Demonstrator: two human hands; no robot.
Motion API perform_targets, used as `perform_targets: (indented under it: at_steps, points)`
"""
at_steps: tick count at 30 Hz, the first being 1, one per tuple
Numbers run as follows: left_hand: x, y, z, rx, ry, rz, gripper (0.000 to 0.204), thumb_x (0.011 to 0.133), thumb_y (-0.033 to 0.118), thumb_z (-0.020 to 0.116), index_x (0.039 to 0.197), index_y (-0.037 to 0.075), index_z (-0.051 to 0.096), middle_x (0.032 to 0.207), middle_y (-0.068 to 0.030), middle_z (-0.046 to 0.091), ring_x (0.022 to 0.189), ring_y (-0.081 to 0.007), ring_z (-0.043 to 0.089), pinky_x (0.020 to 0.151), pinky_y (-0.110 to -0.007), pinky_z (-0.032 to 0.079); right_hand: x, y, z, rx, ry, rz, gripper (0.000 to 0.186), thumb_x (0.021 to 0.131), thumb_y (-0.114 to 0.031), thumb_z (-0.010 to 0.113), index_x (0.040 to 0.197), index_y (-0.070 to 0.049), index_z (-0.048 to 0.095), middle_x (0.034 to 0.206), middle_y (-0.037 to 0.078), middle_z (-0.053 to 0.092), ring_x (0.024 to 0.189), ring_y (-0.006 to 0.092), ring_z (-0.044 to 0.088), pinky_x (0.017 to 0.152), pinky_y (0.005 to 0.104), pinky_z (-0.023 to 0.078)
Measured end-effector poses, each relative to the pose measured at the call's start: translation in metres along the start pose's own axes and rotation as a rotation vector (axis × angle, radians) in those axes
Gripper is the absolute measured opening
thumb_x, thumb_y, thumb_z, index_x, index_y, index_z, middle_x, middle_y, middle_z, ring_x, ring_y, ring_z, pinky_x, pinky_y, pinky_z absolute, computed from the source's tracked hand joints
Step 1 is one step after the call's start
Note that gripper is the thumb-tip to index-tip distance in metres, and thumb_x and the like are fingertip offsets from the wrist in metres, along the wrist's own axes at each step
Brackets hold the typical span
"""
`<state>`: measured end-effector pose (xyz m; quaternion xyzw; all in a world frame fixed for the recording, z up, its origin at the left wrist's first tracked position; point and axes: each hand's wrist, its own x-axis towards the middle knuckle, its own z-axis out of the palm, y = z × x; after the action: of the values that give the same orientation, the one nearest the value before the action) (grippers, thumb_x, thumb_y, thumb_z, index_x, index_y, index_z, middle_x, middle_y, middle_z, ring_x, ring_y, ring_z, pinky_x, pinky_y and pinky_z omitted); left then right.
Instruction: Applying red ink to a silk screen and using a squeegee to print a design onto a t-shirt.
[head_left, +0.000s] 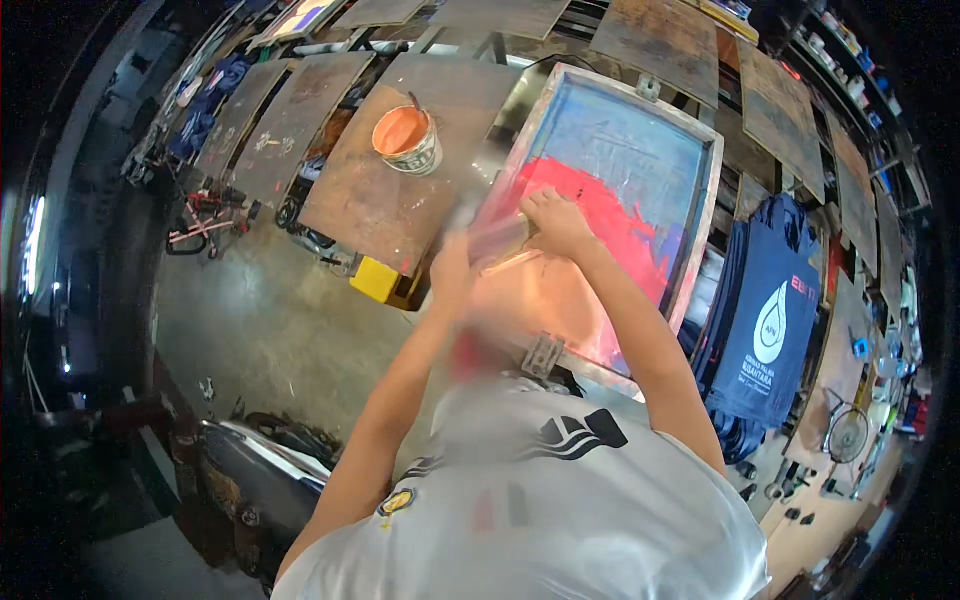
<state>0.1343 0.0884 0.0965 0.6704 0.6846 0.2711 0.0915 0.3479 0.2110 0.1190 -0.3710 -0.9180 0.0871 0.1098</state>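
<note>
A wooden-framed printing screen (712, 190) lies in front of me, with blue mesh (625, 140), bright pink-red ink (575, 180) over its middle and a paler orange layer (545, 295) at its near end. Across that ink sits a squeegee (505, 243), partly blurred. My right hand (555, 222) is closed over its right part, fingers bent on the top. At its left end, by the frame's left edge, my left hand (453, 268) grips it; a smear in the picture softens those fingers. A metal hinge clamp (543, 355) is on the screen's near edge.
A tub of orange ink (408, 140), a stick in it, stands on a brown board (340, 205) to the left. Dark blue printed bags (765, 320) hang at the right. More flat boards (655, 45) line the far side. A yellow block (374, 280) is low at the left.
</note>
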Motion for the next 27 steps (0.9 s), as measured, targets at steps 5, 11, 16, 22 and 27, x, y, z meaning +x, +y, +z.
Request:
perform_targets:
  at_steps: [5, 11, 16, 22, 27]
  points:
    - [-0.011, 0.029, 0.009, -0.034, -0.006, -0.161, 0.054, 0.079, 0.029, 0.081, 0.118, 0.005, 0.053, 0.108, -0.0197, 0.058, 0.093, -0.0437, 0.063, 0.075, -0.051, 0.051, -0.009, 0.015, -0.004, 0.029, -0.063, -0.055, 0.065, 0.059, -0.035, 0.088, 0.111, -0.009, 0.058, 0.109, 0.008, 0.058, 0.11, 0.032, 0.055, 0.09, 0.0441, 0.052]
    - [0.005, 0.032, -0.013, 0.031, 0.039, 0.14, 0.056, 0.079, 0.025, 0.082, 0.122, 0.004, 0.052, 0.112, -0.0182, 0.056, 0.095, -0.0425, 0.063, 0.075, -0.05, 0.051, -0.052, -0.003, -0.005, 0.182, 0.193, 0.087, 0.058, 0.06, -0.028, 0.087, 0.107, -0.013, 0.058, 0.107, 0.005, 0.059, 0.106, 0.0292, 0.056, 0.086, 0.0437, 0.052]
    - [0.03, 0.053, -0.018, 0.049, -0.108, 0.173, 0.053, 0.078, 0.023, 0.081, 0.119, 0.004, 0.054, 0.113, -0.0184, 0.057, 0.097, -0.0431, 0.062, 0.08, -0.05, 0.051, -0.076, -0.01, 0.002, 0.096, 0.271, 0.25, 0.059, 0.06, -0.028, 0.087, 0.108, -0.012, 0.057, 0.107, 0.006, 0.059, 0.106, 0.0281, 0.056, 0.087, 0.0427, 0.052]
    - [0.034, 0.051, -0.025, 0.315, -0.203, 0.22, 0.05, 0.078, 0.027, 0.081, 0.114, 0.005, 0.055, 0.113, -0.0142, 0.061, 0.109, -0.0353, 0.058, 0.089, -0.048, 0.048, -0.057, -0.011, 0.002, -0.056, 0.208, 0.261, 0.061, 0.06, -0.028, 0.088, 0.111, -0.012, 0.057, 0.108, 0.005, 0.059, 0.106, 0.0265, 0.056, 0.086, 0.0436, 0.052]
    - [0.01, 0.016, -0.027, 0.267, -0.124, 0.247, 0.045, 0.078, 0.024, 0.08, 0.107, 0.004, 0.053, 0.107, -0.0169, 0.061, 0.106, -0.0386, 0.058, 0.087, -0.048, 0.048, -0.031, -0.016, 0.003, -0.092, 0.06, 0.17, 0.062, 0.061, -0.028, 0.088, 0.113, -0.012, 0.057, 0.11, 0.005, 0.058, 0.11, 0.0268, 0.055, 0.088, 0.0468, 0.051]
